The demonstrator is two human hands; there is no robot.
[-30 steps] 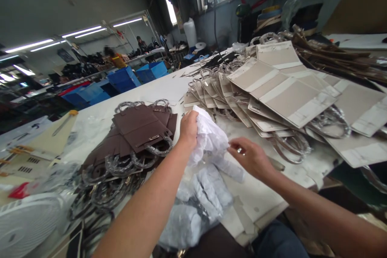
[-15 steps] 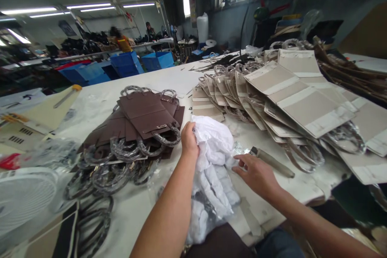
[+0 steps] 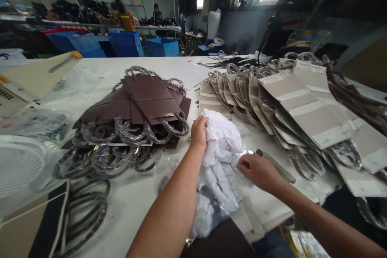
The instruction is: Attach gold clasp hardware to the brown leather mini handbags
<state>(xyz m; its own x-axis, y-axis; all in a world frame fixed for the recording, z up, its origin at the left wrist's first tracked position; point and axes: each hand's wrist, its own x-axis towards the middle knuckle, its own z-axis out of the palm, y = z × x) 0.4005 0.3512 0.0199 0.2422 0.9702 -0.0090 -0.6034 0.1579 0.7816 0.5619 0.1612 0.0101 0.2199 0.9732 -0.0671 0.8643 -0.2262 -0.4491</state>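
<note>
A soft white crumpled bundle (image 3: 223,133), cloth or tissue paper, stands up in front of me. My left hand (image 3: 199,132) is closed around its upper left edge. Below it lie more white and pale grey rolls (image 3: 218,183), partly inside a clear plastic bag (image 3: 208,217). At the bundle's lower right is my right hand (image 3: 253,169), its fingers curled in beside a bit of clear plastic; what they hold, if anything, is hidden. Just behind the right hand lies a flat olive-grey strip-like piece (image 3: 278,168) with a dark end.
Brown handbag pieces (image 3: 151,98) with plastic-wrapped handles are piled left of centre. Beige pieces (image 3: 314,113) with handles are stacked at right. A white round basket (image 3: 21,165) sits at left. Blue bins (image 3: 163,47) and two people are in the background.
The view has shifted, so the tabletop piles appear a little displaced. My right hand's fingers have curled in, from a looser spread. My left hand keeps its hold on the white bundle.
</note>
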